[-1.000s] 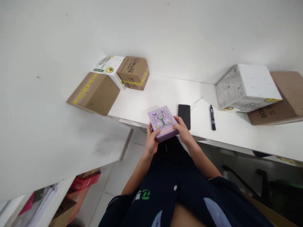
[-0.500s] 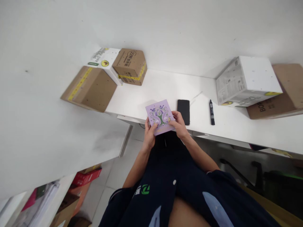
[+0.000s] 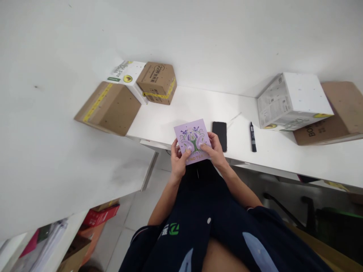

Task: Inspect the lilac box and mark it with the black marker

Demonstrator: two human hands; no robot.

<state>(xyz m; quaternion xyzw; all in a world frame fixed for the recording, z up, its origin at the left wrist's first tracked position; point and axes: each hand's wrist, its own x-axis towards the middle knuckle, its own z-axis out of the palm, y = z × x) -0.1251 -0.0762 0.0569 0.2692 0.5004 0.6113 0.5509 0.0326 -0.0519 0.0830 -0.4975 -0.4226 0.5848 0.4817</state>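
Note:
Between my two hands is a flat lilac card printed with a green tree, purple birds and gold lettering along its lower edge. My left hand grips its lower left side, thumb on the front and fingers behind. On the other side, my right hand pinches the lower right edge, thumb also on the front. The card is held tilted at the front edge of the white desk. A black smartphone lies on the desk just beyond my right hand. Whatever the fingers touch behind the card is hidden.
A black marker lies right of the phone. Cardboard boxes and a white avocado-print box stand at the back left. Another white box and a brown box stand at the right. A white partition borders the left.
The card is turned slightly more toward me, so more of its gold lettering shows. Both hands keep their hold. The whole view has shifted a little.

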